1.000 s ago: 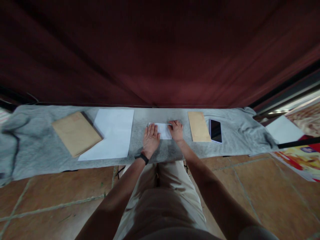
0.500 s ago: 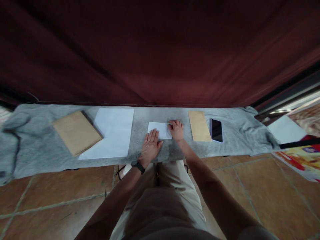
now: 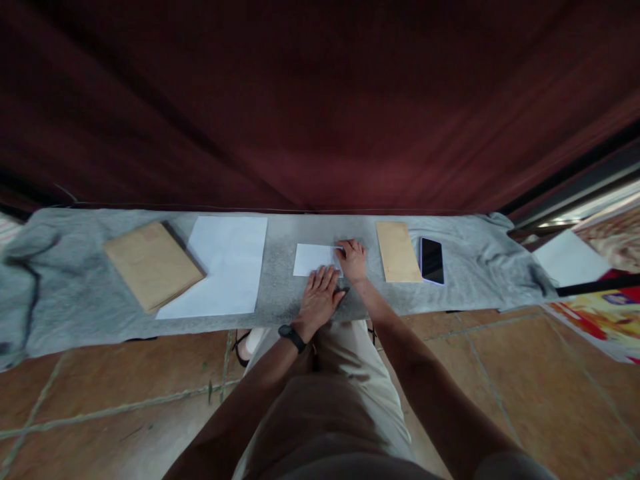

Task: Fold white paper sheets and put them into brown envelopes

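A small white paper rectangle (image 3: 309, 259) lies flat on the grey cloth in front of me; whether it is folded I cannot clearly tell. My left hand (image 3: 321, 297) rests flat over its lower right edge, fingers stretched forward and the palm on the cloth. At the paper's right edge, my right hand (image 3: 353, 260) has its fingers bent, with thumb and index finger on the upper right corner. That corner is partly hidden by the fingers. A dark watch is on my left wrist.
On the left, a stack of brown envelopes (image 3: 150, 267) overlaps a large white paper sheet (image 3: 230, 267). To the right lie one brown envelope (image 3: 399, 253) and a phone (image 3: 432, 261). Grey cloth (image 3: 475, 260) covers the narrow table, and a dark red curtain (image 3: 320, 133) hangs behind it.
My left hand has slid right along the paper's near edge, uncovering its lower left part. My right hand stays at the right edge.
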`<control>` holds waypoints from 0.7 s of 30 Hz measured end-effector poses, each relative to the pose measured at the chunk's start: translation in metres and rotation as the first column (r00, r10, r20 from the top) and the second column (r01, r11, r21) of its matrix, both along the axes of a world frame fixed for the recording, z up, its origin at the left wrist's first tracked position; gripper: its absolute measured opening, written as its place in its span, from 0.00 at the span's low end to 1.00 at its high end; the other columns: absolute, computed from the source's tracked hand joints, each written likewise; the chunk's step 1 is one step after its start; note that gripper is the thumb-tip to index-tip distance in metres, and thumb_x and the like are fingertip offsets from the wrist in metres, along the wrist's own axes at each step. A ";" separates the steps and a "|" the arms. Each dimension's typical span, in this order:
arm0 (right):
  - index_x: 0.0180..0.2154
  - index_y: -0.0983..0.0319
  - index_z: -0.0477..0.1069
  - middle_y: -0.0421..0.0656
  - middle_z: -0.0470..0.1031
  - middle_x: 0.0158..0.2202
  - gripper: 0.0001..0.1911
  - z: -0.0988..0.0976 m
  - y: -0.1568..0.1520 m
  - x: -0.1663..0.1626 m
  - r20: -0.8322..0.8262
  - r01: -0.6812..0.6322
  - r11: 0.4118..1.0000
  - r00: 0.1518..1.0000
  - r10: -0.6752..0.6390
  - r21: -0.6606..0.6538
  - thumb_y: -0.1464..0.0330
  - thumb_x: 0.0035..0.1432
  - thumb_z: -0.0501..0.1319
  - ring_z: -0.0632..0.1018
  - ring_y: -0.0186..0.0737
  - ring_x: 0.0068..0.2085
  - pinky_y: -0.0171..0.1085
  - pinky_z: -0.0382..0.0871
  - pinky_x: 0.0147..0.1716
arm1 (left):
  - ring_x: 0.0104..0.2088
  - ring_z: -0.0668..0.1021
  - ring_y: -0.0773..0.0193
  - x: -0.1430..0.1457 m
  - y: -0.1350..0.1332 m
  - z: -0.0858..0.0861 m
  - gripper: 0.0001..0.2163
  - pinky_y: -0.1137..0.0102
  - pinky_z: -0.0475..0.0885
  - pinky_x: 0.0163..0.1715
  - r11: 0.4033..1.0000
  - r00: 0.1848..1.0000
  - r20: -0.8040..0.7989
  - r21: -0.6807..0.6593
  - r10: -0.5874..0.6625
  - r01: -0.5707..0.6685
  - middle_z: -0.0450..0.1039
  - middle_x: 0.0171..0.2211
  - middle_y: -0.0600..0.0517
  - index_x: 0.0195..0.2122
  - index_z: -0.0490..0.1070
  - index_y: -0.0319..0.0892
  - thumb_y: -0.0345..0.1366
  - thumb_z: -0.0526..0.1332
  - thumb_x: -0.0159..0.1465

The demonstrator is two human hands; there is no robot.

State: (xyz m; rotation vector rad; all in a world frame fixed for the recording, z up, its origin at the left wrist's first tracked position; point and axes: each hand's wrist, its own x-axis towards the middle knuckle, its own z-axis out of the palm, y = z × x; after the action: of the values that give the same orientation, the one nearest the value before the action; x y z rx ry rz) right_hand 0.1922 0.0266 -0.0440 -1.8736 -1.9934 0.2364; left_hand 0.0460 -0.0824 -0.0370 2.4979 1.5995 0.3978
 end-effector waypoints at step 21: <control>0.64 0.60 0.70 0.47 0.72 0.65 0.23 0.001 -0.061 0.000 -0.171 -0.272 0.960 0.945 0.280 0.070 0.67 0.74 0.48 0.68 0.42 0.67 0.48 0.56 0.69 | 0.74 0.57 0.53 -0.005 -0.003 0.001 0.27 0.53 0.50 0.73 1.000 1.000 -0.014 -0.004 -0.006 0.006 0.59 0.71 0.39 0.71 0.57 0.31 0.39 0.45 0.75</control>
State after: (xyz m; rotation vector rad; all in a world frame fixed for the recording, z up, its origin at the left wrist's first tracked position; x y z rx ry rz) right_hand 0.1925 -0.0349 -0.0432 -1.4831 -2.1103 0.4187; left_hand 0.0414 -0.0851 -0.0364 2.5078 1.5957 0.3765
